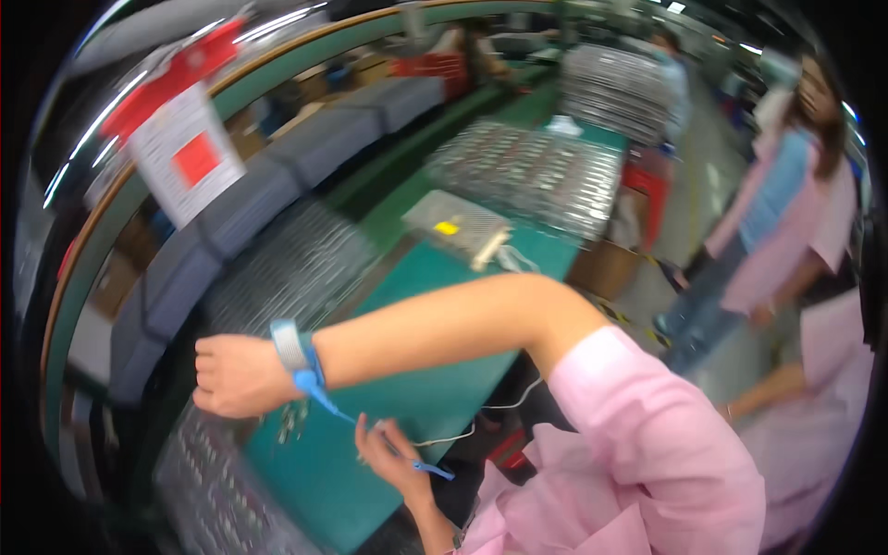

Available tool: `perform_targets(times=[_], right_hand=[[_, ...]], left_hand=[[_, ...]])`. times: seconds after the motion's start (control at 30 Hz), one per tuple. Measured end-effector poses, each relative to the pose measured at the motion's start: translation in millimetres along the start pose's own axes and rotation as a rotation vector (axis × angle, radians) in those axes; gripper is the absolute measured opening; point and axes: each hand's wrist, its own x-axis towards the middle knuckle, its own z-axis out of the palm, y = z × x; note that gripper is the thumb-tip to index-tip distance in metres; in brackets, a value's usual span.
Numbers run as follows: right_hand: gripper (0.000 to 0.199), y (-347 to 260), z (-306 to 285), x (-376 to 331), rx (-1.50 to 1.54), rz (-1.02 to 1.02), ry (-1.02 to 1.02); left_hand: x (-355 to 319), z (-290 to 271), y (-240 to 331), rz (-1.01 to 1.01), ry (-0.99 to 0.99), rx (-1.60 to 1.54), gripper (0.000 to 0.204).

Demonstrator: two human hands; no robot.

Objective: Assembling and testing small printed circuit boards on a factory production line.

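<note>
My right forearm, in a pink sleeve, reaches across toward the left above the green worktop. My right hand (240,375) is curled into a fist with nothing visible in it. Around that wrist sits a blue and grey wrist strap (294,351), its thin blue tail running down to my left hand (393,455). The fingers of my left hand pinch at this tail, and a blue end of it seems to stick out past the palm. A white cord (449,438) trails right from the same hand. Small loose parts (291,421) lie beneath, blurred.
Clear plastic trays are stacked on the worktop (416,314), at far right (532,171) and left (287,264). A perforated metal box (458,227) with a yellow label stands beyond my arm. A paper sheet (180,153) hangs at left. People in pink (786,194) stand to the right.
</note>
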Motion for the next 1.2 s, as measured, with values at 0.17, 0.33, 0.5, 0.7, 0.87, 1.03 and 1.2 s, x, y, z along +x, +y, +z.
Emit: perform_targets(times=[0.17,0.33,0.5,0.7,0.87,1.03,1.2], right_hand=[[0.011,80,-121,-110,-0.269,0.115,-0.366],[0.011,102,-244,-185,-0.424,0.527,-0.711],[0.012,113,-359,-250,-0.890,0.856,-0.787],[0.020,149,-465,-329,-1.410,0.989,-0.835],[0.016,185,-552,-383,-1.023,1.382,-0.839],[0.015,191,-556,-391,-0.569,1.666,-0.770],[0.013,172,-529,-363,-0.986,1.287,-0.783]], left_hand=[[14,30,21,0.201,-0.125,-0.039,0.012],[18,33,21,0.194,-0.220,-0.076,0.013],[12,31,15,0.109,-0.293,-0.084,0.011],[11,32,13,0.105,-0.293,-0.027,0.008],[8,43,24,0.077,-0.284,-0.006,0.012],[4,52,28,0.023,-0.281,0.023,0.018],[-3,60,29,0.007,-0.284,0.012,0.019]])
